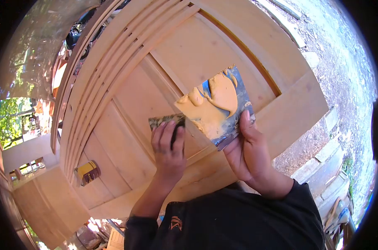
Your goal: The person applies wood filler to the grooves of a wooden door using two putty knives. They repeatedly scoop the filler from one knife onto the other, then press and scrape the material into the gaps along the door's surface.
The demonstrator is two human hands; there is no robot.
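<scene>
My right hand [249, 152] grips a dark, stained flat board [242, 93] by its lower right edge, thumb on top. A thick heap of yellow-orange putty [223, 92] covers much of it, with bluish patches showing through. To the left, my left hand [169, 143] is closed round a dark, crusted flat scraper [169, 120], fingers laid across its face. The scraper is just left of the board's left corner. Both hands are over a large wooden panelled door [130, 129] with recessed panels and long slots.
A yellow can with a dark label [87, 173] stands on the door at the lower left. More bare wood pieces [51, 204] lie beyond it. Rough ground [347, 83] and stone or concrete blocks [326, 150] run along the right side.
</scene>
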